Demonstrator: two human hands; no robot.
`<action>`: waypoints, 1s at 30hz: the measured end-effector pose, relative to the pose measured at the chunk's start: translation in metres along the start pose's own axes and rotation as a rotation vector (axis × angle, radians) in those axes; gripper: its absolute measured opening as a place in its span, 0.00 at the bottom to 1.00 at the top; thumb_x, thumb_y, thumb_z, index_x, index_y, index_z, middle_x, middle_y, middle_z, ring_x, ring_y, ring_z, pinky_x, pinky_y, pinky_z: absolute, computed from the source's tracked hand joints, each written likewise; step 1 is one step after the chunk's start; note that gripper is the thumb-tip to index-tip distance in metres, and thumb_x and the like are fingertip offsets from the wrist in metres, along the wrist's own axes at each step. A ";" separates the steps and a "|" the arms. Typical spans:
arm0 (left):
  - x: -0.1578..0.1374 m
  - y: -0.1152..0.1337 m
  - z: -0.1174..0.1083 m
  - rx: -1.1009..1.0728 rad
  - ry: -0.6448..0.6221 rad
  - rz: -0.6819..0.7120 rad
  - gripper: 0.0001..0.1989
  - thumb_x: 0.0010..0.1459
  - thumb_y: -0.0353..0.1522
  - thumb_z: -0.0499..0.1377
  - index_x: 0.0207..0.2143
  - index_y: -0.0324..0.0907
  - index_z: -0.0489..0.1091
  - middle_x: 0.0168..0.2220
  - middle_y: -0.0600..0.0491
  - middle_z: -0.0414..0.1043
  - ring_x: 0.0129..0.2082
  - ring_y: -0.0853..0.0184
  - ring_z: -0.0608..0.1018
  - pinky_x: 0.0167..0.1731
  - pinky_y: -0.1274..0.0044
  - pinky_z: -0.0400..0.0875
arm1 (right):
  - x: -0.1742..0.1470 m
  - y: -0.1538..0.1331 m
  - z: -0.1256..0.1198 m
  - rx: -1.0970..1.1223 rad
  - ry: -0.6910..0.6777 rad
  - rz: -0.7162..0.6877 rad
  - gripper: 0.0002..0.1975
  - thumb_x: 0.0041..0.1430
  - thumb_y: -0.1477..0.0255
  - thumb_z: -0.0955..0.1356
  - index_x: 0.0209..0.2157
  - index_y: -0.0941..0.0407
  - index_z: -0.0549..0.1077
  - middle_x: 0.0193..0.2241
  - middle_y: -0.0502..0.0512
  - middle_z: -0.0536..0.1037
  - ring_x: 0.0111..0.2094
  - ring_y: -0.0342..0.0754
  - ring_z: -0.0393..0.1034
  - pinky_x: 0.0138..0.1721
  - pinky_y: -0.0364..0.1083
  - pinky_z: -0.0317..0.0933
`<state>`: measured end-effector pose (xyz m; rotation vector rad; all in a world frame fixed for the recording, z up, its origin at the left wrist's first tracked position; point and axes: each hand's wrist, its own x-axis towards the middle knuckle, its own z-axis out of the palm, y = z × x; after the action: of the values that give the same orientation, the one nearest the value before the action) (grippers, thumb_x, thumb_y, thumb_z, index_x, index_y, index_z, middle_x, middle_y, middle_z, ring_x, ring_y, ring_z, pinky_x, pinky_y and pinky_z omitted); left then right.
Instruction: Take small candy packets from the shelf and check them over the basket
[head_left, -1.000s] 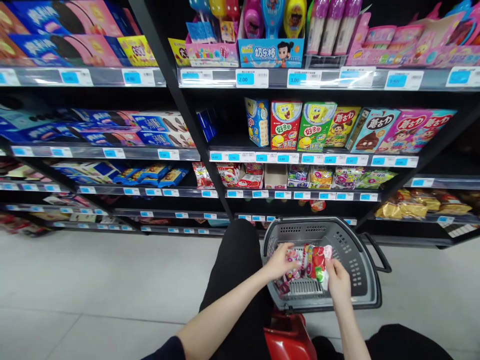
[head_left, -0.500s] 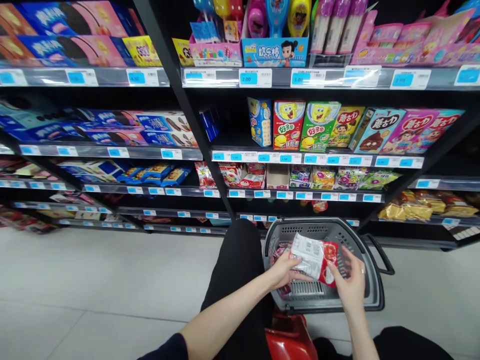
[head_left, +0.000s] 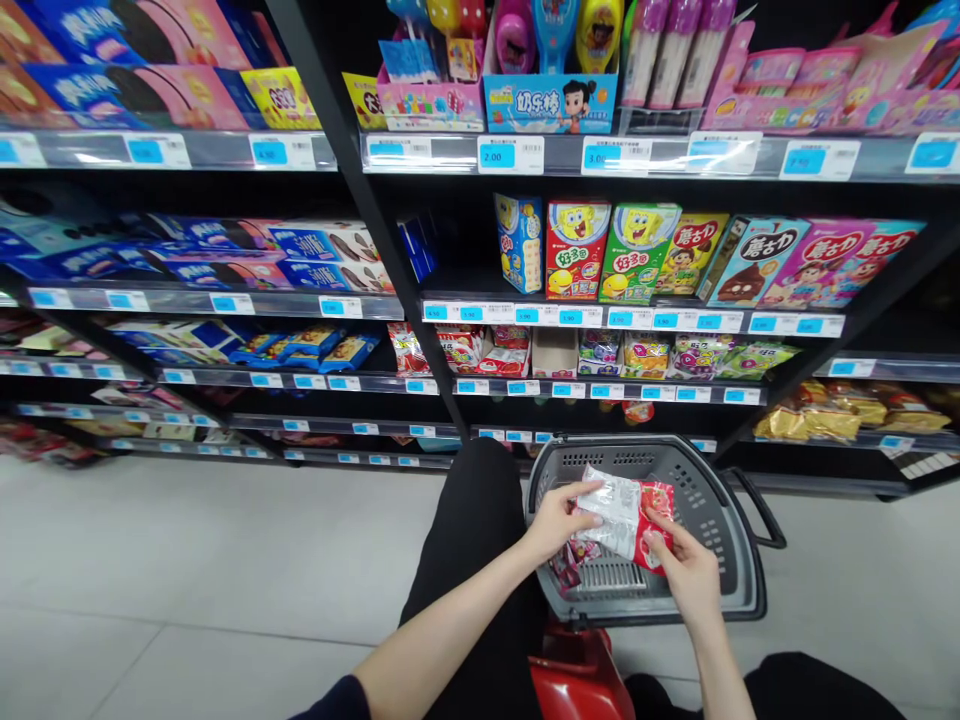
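Observation:
A red and white candy packet [head_left: 621, 512] is held over a grey shopping basket [head_left: 739, 590], its printed silvery side facing up. My left hand [head_left: 556, 522] grips the packet's left end between thumb and fingers. At the red right end, my right hand [head_left: 686, 565] pinches it with the thumb on top. Underneath, in the basket's left part, lie some dark pink packets [head_left: 566, 565], partly covered by my left hand and the held packet.
Snack shelves stand ahead, with boxed biscuits [head_left: 576, 250], bagged sweets [head_left: 646, 355] and gold packets [head_left: 825, 412]. The basket's black handle [head_left: 757, 505] sticks out to the right. A red stool-like object [head_left: 581, 680] is below the basket, beside my dark-trousered leg [head_left: 472, 540].
My left hand has shifted its grip up and left on the packet's end. The right hand's fingers have moved from the packet's outer edge onto its red part.

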<state>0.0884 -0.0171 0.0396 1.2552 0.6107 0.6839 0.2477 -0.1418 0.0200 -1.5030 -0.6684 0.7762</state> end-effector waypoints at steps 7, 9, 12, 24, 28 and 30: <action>-0.002 0.003 0.001 0.286 0.093 0.021 0.11 0.44 0.34 0.62 0.31 0.38 0.76 0.32 0.48 0.76 0.34 0.62 0.75 0.37 0.76 0.66 | -0.002 0.001 0.002 -0.294 0.166 -0.187 0.14 0.44 0.60 0.68 0.28 0.57 0.75 0.28 0.55 0.78 0.30 0.51 0.71 0.35 0.46 0.62; -0.002 0.004 0.003 0.330 0.113 0.028 0.09 0.45 0.34 0.61 0.28 0.38 0.76 0.29 0.49 0.76 0.31 0.64 0.75 0.34 0.77 0.66 | -0.001 -0.002 0.003 -0.328 0.151 -0.182 0.15 0.46 0.58 0.66 0.26 0.57 0.73 0.24 0.53 0.77 0.28 0.49 0.69 0.32 0.45 0.61; -0.003 0.004 0.006 0.356 0.143 0.040 0.08 0.46 0.34 0.60 0.25 0.38 0.74 0.25 0.53 0.74 0.28 0.67 0.73 0.30 0.80 0.64 | -0.001 -0.008 0.007 -0.397 0.136 -0.172 0.17 0.50 0.56 0.63 0.25 0.56 0.69 0.22 0.51 0.74 0.26 0.48 0.67 0.29 0.43 0.58; 0.003 -0.009 0.010 0.057 0.246 -0.129 0.08 0.39 0.31 0.62 0.22 0.37 0.66 0.18 0.58 0.66 0.19 0.73 0.67 0.21 0.82 0.58 | 0.004 -0.009 0.014 -0.192 0.122 -0.021 0.16 0.44 0.55 0.67 0.24 0.54 0.65 0.17 0.47 0.69 0.20 0.46 0.63 0.23 0.43 0.57; 0.000 -0.005 0.005 -0.268 0.129 -0.220 0.16 0.36 0.29 0.63 0.29 0.40 0.62 0.16 0.61 0.63 0.15 0.75 0.66 0.18 0.83 0.57 | 0.003 -0.013 0.014 0.272 0.002 0.161 0.20 0.37 0.62 0.72 0.31 0.53 0.64 0.26 0.51 0.76 0.22 0.48 0.69 0.24 0.45 0.62; -0.001 -0.003 0.004 -0.361 0.095 -0.278 0.16 0.35 0.28 0.64 0.28 0.39 0.62 0.16 0.60 0.64 0.15 0.74 0.67 0.18 0.83 0.58 | 0.001 -0.016 0.014 0.403 -0.017 0.201 0.17 0.38 0.65 0.73 0.31 0.53 0.65 0.29 0.52 0.76 0.24 0.48 0.71 0.25 0.45 0.63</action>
<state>0.0913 -0.0204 0.0379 0.7884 0.6896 0.5908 0.2375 -0.1315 0.0359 -1.2040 -0.3478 1.0113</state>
